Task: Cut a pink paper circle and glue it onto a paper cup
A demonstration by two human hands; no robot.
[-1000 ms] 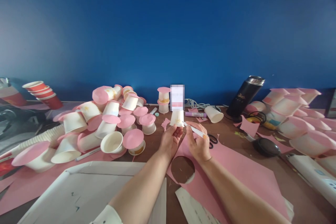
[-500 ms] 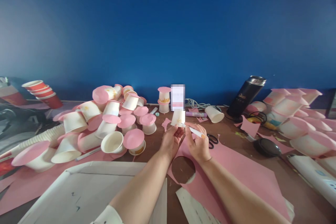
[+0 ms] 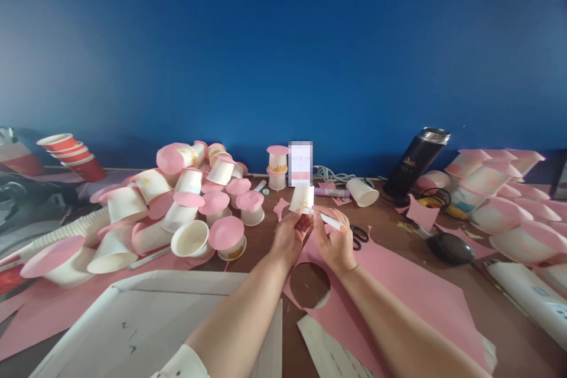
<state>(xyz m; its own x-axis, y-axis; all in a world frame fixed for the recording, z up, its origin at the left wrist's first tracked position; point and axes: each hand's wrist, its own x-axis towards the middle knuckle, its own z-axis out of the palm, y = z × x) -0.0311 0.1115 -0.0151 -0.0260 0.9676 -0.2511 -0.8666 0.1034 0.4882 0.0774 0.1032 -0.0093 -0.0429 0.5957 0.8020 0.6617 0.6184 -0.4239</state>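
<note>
A white paper cup (image 3: 302, 198) with a small gold print stands rim down in front of me. My left hand (image 3: 290, 235) is closed around its lower edge. Between the fingers of my right hand (image 3: 335, 249) is a white marker pen (image 3: 328, 221) with an orange end, its other end against the cup near the rim. Below both hands lies a sheet of pink paper (image 3: 411, 283) with a round hole cut out of it. Black-handled scissors (image 3: 359, 237) lie just right of my right hand, partly hidden.
Paper cups with pink discs (image 3: 225, 233) crowd the left, several more (image 3: 496, 174) the right. A loose cup (image 3: 362, 192), black flask (image 3: 416, 159), computer mouse (image 3: 450, 248) and purple tube (image 3: 330, 192) stand or lie about. White cardboard (image 3: 177, 325) is front left; red cups (image 3: 73, 156) sit far left.
</note>
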